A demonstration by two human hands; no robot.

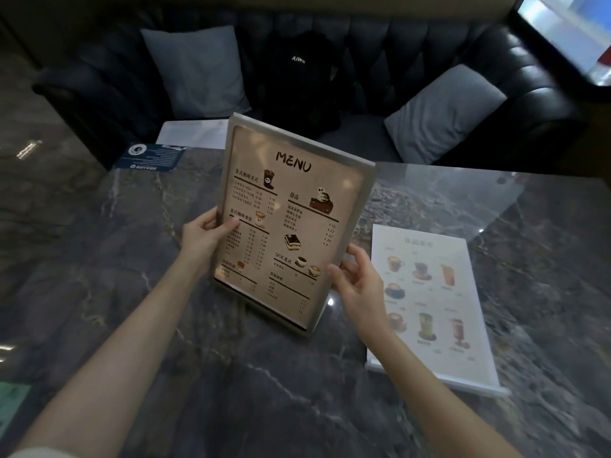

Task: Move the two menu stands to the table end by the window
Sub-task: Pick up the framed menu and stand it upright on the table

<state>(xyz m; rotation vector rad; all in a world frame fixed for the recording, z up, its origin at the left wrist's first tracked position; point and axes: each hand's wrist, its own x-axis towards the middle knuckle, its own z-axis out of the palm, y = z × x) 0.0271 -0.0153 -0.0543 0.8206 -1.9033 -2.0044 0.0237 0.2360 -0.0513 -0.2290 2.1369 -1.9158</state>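
Note:
A brown menu stand (pixel 291 206) headed "MENU" is upright and tilted over the middle of the dark marble table (pixel 132 259). My left hand (pixel 206 238) grips its left edge, thumb on the front. My right hand (pixel 358 284) holds its lower right edge with fingers curled around the frame. I cannot tell whether its base touches the table. A second menu stand (pixel 429 299), white with drink pictures, lies flat-looking on the table to the right, apart from both hands.
A black leather sofa (pixel 429 51) with two grey cushions (pixel 195 71) and a black backpack (pixel 301 81) runs behind the table. A blue card (pixel 152 157) lies at the table's far left corner. A bright window (pixel 568 31) shows at the upper right.

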